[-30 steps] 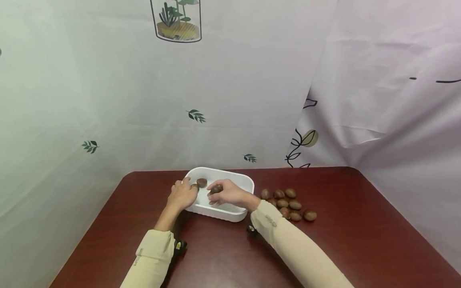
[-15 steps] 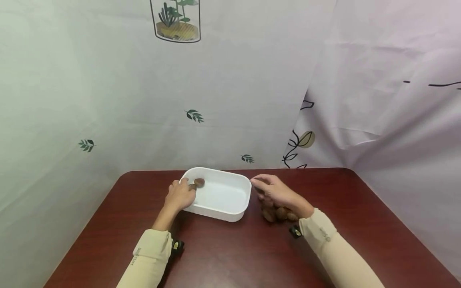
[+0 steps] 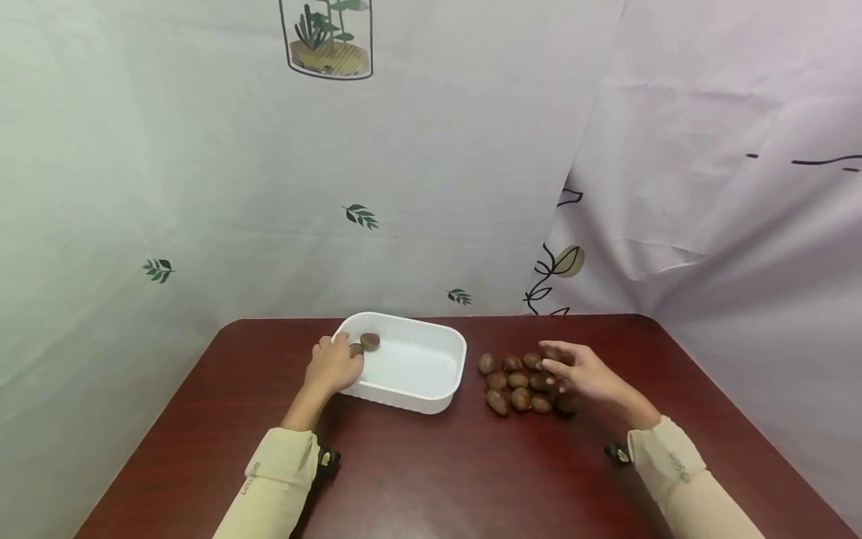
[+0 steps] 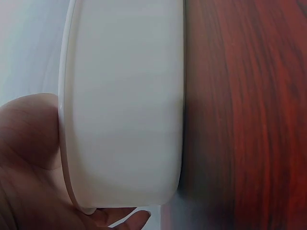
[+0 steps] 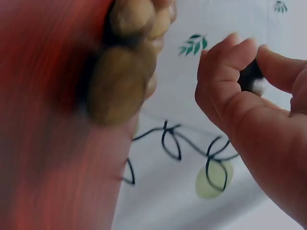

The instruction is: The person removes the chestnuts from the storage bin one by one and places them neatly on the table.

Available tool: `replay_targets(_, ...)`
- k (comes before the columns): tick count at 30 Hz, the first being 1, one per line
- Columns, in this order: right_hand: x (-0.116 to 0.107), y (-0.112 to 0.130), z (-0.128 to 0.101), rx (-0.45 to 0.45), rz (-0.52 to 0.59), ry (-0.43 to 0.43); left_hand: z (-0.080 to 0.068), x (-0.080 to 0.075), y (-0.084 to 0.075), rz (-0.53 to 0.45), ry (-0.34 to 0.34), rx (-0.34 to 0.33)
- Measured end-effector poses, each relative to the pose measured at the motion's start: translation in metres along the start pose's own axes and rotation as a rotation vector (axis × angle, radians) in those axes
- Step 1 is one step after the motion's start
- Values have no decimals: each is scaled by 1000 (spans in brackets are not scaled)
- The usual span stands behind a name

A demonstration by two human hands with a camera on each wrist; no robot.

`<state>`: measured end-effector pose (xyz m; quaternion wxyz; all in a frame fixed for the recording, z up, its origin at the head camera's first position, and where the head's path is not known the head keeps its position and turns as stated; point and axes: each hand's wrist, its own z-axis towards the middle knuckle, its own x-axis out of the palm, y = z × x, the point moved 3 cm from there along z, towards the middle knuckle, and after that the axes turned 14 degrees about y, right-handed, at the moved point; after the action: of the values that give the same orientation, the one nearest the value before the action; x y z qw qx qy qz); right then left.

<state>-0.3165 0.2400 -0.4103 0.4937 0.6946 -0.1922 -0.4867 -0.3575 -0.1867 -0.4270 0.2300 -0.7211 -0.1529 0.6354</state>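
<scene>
A white plastic tray (image 3: 417, 368) stands on the dark red table (image 3: 438, 464). My left hand (image 3: 340, 358) grips its left rim, and the left wrist view shows the palm (image 4: 29, 158) against the tray's wall (image 4: 124, 105). One brown nut (image 3: 370, 340) lies in the tray's far left corner, with a second (image 3: 355, 349) by my fingers. Right of the tray lies a pile of several brown nuts (image 3: 515, 383). My right hand (image 3: 555, 364) is over the pile's far right side, its curled fingers and thumb (image 5: 249, 72) pinching a dark nut (image 3: 552, 352).
A pale printed curtain (image 3: 431, 187) hangs close behind the table and along the right side. The table's left edge (image 3: 155, 442) and right edge (image 3: 754, 419) slope towards me. Bare tabletop lies in front of the tray and the pile.
My right hand has left the tray and moved right to the nut pile, where it now pinches a nut. The left hand has kept its hold on the tray's rim.
</scene>
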Motion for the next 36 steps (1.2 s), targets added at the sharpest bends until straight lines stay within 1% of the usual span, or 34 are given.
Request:
replay_targets(5,-9,-15,-11,48,31,-22,1,1,2,13,2,-2)
replay_targets(8,-12,-23,-15,109,17,-47,2,3,3,18,5,-4)
replay_targets(11,-14,-30,-17,171,-10,-80,2,4,4,19,4,-3)
replay_targets(15,-17,-41,-16,221,7,-116,3,6,6,28,-8,7)
replay_targets(19,-19,-50,-13,253,30,-141,3,5,6,31,-22,14)
replay_targets(23,-19,-55,-11,280,31,-142,3,4,5,32,-22,13)
replay_targets(30,-17,-54,-5,295,-44,-128,3,4,3,35,-23,17)
replay_targets(34,-15,-52,-3,304,-108,-141,3,3,2,28,-25,13)
replay_targets(36,-15,-51,-3,309,-122,-150,3,3,1,28,-24,10)
